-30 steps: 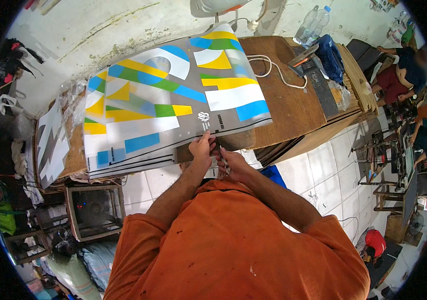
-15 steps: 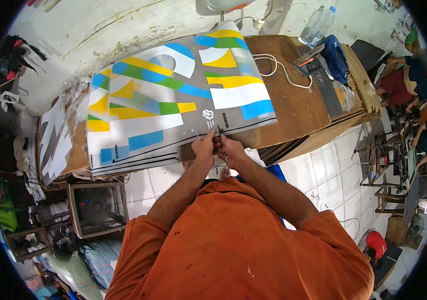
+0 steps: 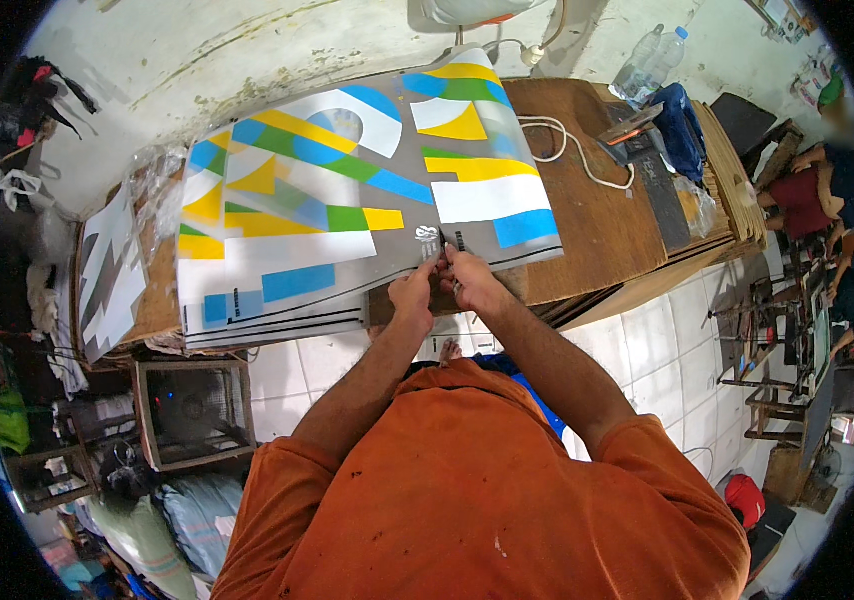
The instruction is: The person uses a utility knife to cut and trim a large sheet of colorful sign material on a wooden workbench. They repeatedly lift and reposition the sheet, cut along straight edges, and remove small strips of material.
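A large plastic sheet (image 3: 387,215), printed with yellow, green, blue and white shapes on grey, lies over a brown wooden work surface (image 3: 597,220). At its near edge, my left hand (image 3: 413,294) is closed, with thumb and fingers pinching the sheet. Close against it on the right, my right hand (image 3: 475,283) is closed around a small, dark, pointed tool (image 3: 443,238), mostly hidden by the fingers. Its tip reaches over the sheet beside a small white printed mark. Whether the tool is scissors, I cannot make out.
A white cable (image 3: 587,170) curls on the wood near a dark device (image 3: 632,130) and blue cloth (image 3: 675,130). Plastic bottles (image 3: 655,62) stand by the wall. Cut-out sheets (image 3: 112,275) lie at the left end, above a framed fan (image 3: 192,410). People (image 3: 827,190) are at the far right.
My right hand has moved a little farther from me over the sheet, and the tool's tip with it. My left hand stays beside it, still pinching the edge. The whole view has shifted slightly.
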